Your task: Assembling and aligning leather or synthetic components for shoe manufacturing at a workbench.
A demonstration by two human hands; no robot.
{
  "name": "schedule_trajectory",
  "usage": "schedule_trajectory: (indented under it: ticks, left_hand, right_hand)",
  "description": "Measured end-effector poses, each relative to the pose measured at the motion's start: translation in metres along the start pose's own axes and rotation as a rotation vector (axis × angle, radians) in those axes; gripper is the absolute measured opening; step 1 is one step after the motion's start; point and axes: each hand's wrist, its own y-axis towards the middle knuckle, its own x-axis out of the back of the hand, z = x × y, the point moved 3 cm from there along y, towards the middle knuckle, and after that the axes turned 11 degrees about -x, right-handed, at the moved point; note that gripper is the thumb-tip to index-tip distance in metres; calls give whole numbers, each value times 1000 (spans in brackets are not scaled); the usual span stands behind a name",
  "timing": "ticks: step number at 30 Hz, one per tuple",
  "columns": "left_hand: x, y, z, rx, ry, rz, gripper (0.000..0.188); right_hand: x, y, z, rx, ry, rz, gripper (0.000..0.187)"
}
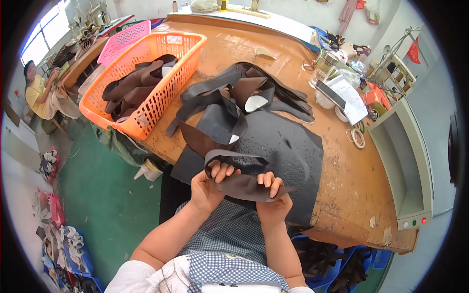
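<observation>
A curved strip of dark brown leather-like material (249, 187) is stretched between my two hands, above the table's near edge. My left hand (209, 188) grips its left end, where the strip curls over into a loop. My right hand (272, 195) pinches the lower edge near the pointed right end, fingers folded over it. Just beyond lies a black pitted mat (288, 146), partly under the strip. Behind it is a heap of dark brown and black cut pieces (215, 105), some showing white patches.
An orange plastic basket (146, 115) with more brown pieces stands at the left, a pink basket (128, 41) behind it. Right of the worktable (356, 180) is a grey machine housing (403, 161). Blue bins (317, 281) sit below. A person (41, 93) sits far left.
</observation>
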Motion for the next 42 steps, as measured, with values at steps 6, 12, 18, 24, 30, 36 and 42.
schedule_trajectory:
  ticks: [6, 12, 18, 24, 30, 36, 42]
  left_hand:
    - [4, 3, 1, -8, -5, 96, 16]
    - [8, 3, 2, 1, 24, 63, 19]
    - [6, 0, 2, -9, 26, 48, 19]
    - [11, -1, 4, 14, -3, 65, 23]
    - [10, -1, 4, 19, -16, 70, 29]
    - [8, 1, 4, 24, -11, 56, 27]
    - [9, 2, 4, 2, -3, 154, 19]
  right_hand:
    - [-1, 3, 1, 50, -71, 108, 35]
    - [-5, 4, 1, 44, -109, 76, 44]
    - [-12, 4, 2, 41, -87, 67, 41]
    - [-1, 2, -1, 61, -56, 134, 38]
    - [-1, 3, -1, 49, -61, 113, 35]
    - [-7, 5, 0, 26, -25, 53, 34]
    - [-10, 4, 1, 19, 16, 61, 22]
